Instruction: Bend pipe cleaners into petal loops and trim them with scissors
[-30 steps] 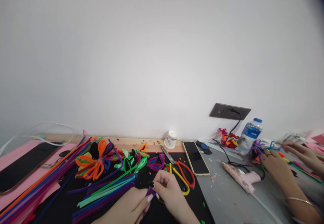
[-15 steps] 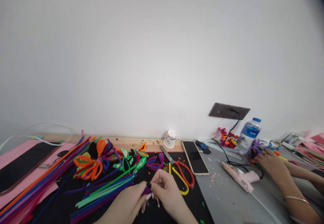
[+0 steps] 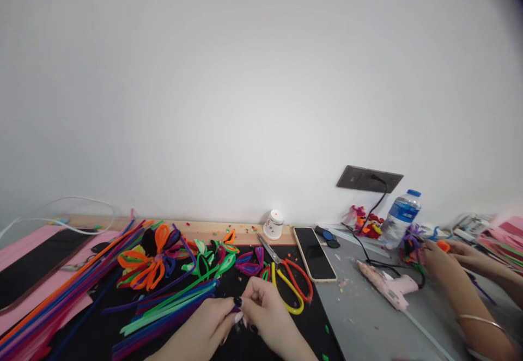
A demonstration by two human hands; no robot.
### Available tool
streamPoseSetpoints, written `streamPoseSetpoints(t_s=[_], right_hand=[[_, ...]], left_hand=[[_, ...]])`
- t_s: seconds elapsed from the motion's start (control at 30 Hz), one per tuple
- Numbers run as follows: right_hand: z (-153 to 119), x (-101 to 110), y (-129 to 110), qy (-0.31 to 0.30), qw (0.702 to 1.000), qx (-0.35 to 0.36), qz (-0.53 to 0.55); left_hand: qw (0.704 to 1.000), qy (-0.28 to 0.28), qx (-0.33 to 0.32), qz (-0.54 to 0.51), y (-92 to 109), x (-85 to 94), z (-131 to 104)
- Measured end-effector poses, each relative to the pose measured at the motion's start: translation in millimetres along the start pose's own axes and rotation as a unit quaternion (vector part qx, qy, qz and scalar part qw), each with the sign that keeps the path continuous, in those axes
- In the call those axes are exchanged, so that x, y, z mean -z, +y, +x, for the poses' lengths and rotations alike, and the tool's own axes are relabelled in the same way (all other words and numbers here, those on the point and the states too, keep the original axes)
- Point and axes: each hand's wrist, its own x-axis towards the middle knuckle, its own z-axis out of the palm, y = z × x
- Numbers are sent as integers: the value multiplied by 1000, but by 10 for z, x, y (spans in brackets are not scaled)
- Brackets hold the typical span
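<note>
My left hand (image 3: 206, 323) and my right hand (image 3: 267, 314) meet at the bottom centre, fingertips pinched together. Between them is a small purple piece (image 3: 236, 309), mostly hidden by the fingers; it looks like pipe cleaner. Left of my hands lie loose green, blue and purple pipe cleaners (image 3: 171, 306) on a black mat (image 3: 304, 325). Behind them are an orange pipe-cleaner flower (image 3: 161, 236), green looped pieces (image 3: 224, 263) and a purple looped piece (image 3: 250, 263). Scissors (image 3: 300, 279) with red and yellow handles lie open just beyond my right hand.
A phone (image 3: 314, 255), upturned paper cup (image 3: 273, 224), pink glue gun (image 3: 390, 286) with its cord, and water bottle (image 3: 401, 216) stand or lie to the right. Another person's hands (image 3: 439, 257) work at far right. A long pipe-cleaner bundle (image 3: 69, 290) lies left.
My hands have shifted slightly left, still pinched together, and less of the purple piece shows. The other person's hands have moved closer together around an orange piece.
</note>
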Motion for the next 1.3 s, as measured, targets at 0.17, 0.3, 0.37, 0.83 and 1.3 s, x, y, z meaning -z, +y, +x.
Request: streamPoseSetpoints(t_s=[0.17, 0.3, 0.37, 0.83, 1.3], right_hand=[[17, -12, 52, -2, 1000, -9, -1], [36, -18, 84, -6, 1000, -16, 14], [44, -11, 92, -7, 1000, -17, 17], [-24, -41, 61, 1, 991, 8, -135], [-27, -40, 45, 2, 991, -23, -129]], left_hand=[[1000, -11, -3, -5, 8, 22, 11], [1000, -17, 7, -13, 41, 38, 1], [1000, -5, 9, -9, 23, 18, -3], [996, 27, 1, 82, 16, -24, -28], [997, -27, -4, 74, 90, 75, -32]])
